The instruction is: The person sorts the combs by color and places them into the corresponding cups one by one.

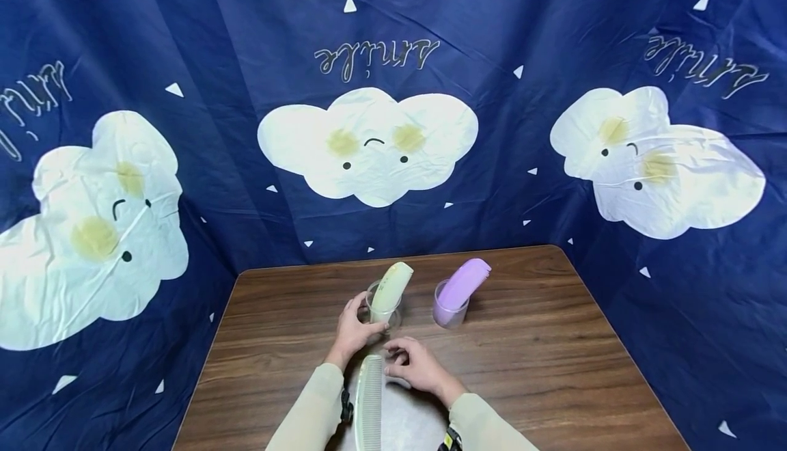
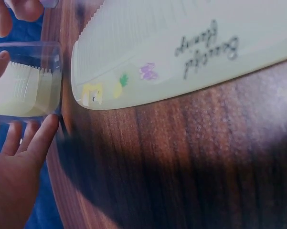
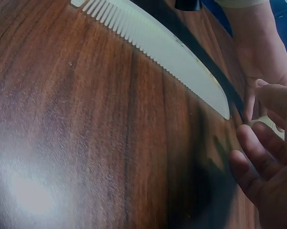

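My left hand [image 1: 354,331] grips a clear cup [image 2: 47,52] at the table's far side, fingers at its left and thumb on the near side. A pale green comb [image 1: 391,287] stands tilted in that cup, its upper end above the rim. Nearer to me, a larger pale green comb [image 1: 369,403] lies on the table; the left wrist view shows small fruit prints and lettering on it. My right hand [image 1: 421,365] hovers just right of this comb's far end, fingers loosely bent, holding nothing.
A second clear cup [image 1: 444,316] with a purple comb [image 1: 465,281] leaning in it stands to the right. The wooden table [image 1: 553,369] is bordered at the back and sides by a dark blue curtain [image 1: 504,212] with white clouds.
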### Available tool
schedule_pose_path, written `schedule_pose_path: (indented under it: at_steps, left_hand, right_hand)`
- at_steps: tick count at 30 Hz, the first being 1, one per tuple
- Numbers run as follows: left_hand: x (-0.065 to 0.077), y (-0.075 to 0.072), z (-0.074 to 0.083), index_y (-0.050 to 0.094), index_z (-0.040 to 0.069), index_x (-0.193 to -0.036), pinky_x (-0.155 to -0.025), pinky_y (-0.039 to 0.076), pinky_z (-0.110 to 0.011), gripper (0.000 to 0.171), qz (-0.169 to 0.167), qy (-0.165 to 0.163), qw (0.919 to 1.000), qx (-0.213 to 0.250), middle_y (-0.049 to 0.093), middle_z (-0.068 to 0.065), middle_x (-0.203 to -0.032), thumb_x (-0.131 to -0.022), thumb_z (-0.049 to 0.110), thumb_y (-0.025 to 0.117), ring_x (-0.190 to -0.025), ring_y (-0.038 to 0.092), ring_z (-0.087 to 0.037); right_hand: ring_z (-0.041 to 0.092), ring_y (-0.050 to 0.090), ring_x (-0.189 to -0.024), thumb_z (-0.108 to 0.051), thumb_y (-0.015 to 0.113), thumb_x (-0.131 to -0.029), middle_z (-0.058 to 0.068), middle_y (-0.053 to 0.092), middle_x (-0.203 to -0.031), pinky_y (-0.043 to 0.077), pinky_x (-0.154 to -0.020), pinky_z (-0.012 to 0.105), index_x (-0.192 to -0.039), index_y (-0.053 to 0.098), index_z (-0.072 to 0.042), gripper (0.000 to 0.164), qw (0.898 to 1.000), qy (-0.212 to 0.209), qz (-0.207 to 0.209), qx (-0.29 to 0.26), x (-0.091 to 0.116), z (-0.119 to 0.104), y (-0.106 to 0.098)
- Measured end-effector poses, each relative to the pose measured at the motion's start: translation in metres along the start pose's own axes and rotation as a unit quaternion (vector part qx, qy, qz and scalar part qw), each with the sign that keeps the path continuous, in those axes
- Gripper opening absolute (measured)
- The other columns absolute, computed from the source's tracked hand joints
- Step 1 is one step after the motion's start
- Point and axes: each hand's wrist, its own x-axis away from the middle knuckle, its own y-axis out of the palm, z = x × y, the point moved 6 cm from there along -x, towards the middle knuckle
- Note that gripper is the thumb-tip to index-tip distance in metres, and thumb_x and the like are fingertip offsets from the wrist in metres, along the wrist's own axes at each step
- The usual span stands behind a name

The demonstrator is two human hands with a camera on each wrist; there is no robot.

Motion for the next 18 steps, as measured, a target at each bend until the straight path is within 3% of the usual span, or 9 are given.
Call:
schedule_pose_path:
  at_steps: [12, 18]
  left_hand:
    - [0.000, -0.002, 0.000, 0.057, 0.013, -0.142, -0.100, 0.055, -0.050, 0.087, 0.008, 0.008, 0.9999, 0.006, 0.060, -0.016, -0.133, -0.065, 0.020, 0.098, -0.116, 0.064, -0.032]
    - [0.001, 0.000, -0.001, 0.057, 0.014, -0.142, -0.099, 0.056, -0.048, 0.086, 0.003, 0.005, 0.9999, 0.010, 0.060, -0.014, -0.133, -0.066, 0.020, 0.098, -0.116, 0.063, -0.030]
  right_hand:
    - [0.007, 0.064, -0.079, -0.007, 0.081, -0.086, 0.020, 0.065, -0.120, 0.054, -0.071, 0.017, -0.128, 0.065, 0.004, 0.046, 1.000, 0.004, 0.000, 0.011, -0.005, 0.001, 0.011]
    - [0.002, 0.061, -0.074, -0.007, 0.084, -0.082, 0.017, 0.066, -0.116, 0.053, -0.069, 0.015, -0.127, 0.065, 0.003, 0.050, 0.998, -0.014, -0.009, 0.062, -0.005, 0.001, 0.015]
